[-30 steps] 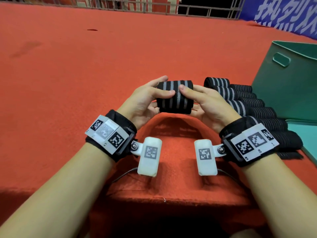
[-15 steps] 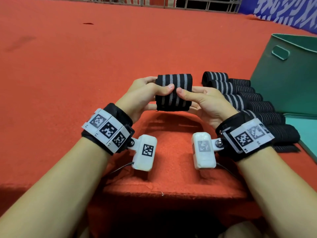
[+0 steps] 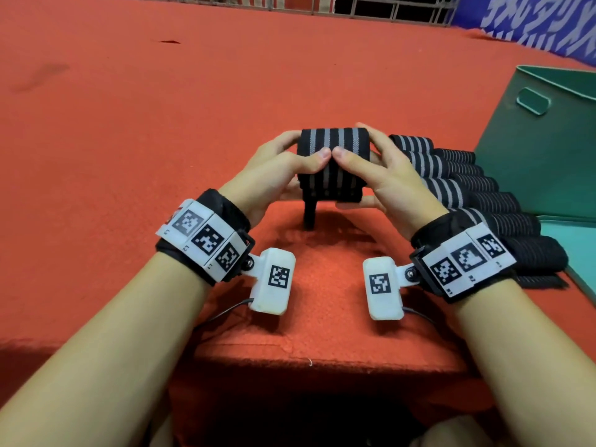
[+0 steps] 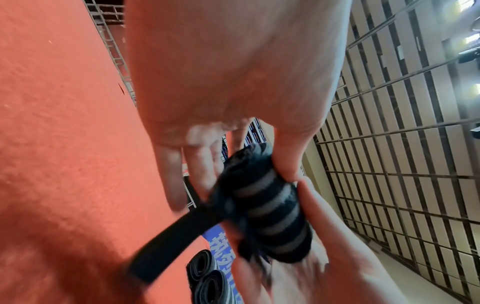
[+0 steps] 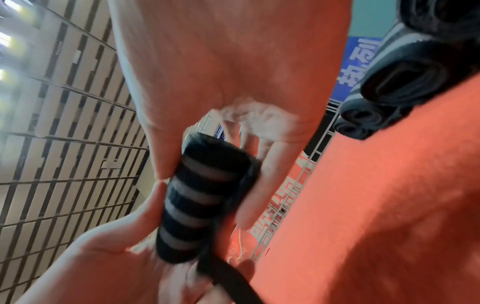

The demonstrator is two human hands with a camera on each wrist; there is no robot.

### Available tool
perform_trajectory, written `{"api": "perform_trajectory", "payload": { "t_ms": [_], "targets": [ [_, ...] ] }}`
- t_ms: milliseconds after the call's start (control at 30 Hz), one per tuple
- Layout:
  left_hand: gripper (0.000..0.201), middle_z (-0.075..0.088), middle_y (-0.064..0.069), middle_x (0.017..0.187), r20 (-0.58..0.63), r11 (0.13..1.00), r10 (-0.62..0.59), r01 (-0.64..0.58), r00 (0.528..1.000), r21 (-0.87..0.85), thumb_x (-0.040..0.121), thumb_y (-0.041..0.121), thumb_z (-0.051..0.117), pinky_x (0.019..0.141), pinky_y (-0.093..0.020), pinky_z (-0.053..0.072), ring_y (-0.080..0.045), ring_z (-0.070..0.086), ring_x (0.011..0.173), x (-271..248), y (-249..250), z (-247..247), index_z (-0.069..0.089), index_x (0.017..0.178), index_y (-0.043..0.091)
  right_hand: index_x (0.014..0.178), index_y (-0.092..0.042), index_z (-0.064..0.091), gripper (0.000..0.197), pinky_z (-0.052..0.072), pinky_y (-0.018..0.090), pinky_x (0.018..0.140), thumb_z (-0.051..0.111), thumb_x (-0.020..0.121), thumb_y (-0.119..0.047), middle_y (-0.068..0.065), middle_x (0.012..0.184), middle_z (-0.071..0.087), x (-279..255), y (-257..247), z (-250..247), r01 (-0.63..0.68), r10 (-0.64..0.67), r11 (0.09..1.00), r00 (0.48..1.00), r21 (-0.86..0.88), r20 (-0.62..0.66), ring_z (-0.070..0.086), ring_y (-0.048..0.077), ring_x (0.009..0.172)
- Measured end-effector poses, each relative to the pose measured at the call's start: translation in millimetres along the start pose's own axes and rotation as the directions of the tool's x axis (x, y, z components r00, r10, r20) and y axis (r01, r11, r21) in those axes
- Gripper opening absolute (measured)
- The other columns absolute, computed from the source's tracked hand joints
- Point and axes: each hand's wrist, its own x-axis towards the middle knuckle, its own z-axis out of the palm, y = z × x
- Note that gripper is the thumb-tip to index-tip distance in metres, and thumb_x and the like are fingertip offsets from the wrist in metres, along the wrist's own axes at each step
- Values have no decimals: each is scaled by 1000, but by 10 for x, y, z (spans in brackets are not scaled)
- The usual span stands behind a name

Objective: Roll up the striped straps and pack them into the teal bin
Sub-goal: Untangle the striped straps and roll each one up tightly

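At frame centre, your left hand (image 3: 274, 169) and right hand (image 3: 383, 175) pinch the rolled striped strap (image 3: 332, 166), thumbs meeting on top, above the red worktop (image 3: 129, 140); the teal bin (image 3: 541, 150) stands right.

The teal bin (image 3: 545, 156) ran off the right edge of the head view, so its far side and inside were out of sight. The row of rolled straps (image 3: 451, 185) at centre right was partly covered by the right hand (image 3: 383, 179) and its wristband (image 3: 464, 259). On the striped roll (image 3: 332, 169), both thumbs hid the middle, and the fingers behind it could not be seen. In both wrist views the roll and its loose black tail (image 4: 168, 244) were smeared by motion blur, and the tail ran out of the lower edge of the right wrist view.
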Motion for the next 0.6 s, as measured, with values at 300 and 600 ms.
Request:
{"api": "perform_trajectory", "payload": {
  "t_ms": [300, 600],
  "targets": [
    [39, 75, -10, 102, -9, 995, -32, 31, 999, -94, 93, 6, 72, 74, -44, 64, -38, 75, 94, -14, -130, 135, 58, 129, 4, 100, -9, 78, 23, 63, 33, 76, 76, 91, -29, 9, 97, 80, -17, 76, -95, -14, 13, 997, 1000, -73, -11, 78, 22, 92],
    [28, 76, -18, 108, -23, 974, -102, 95, 995, -207, 93, 11, 73, 79, -39, 64, -30, 76, 98, -16, -177, 297, 65, 116, -1, 93, -14, 76, 48, 63, 33, 74, 78, 81, -59, 1, 97, 80, 27, 4, -247, -158, 155, 966, 987, -203, -32, 77, 14, 92]
  ]
}}
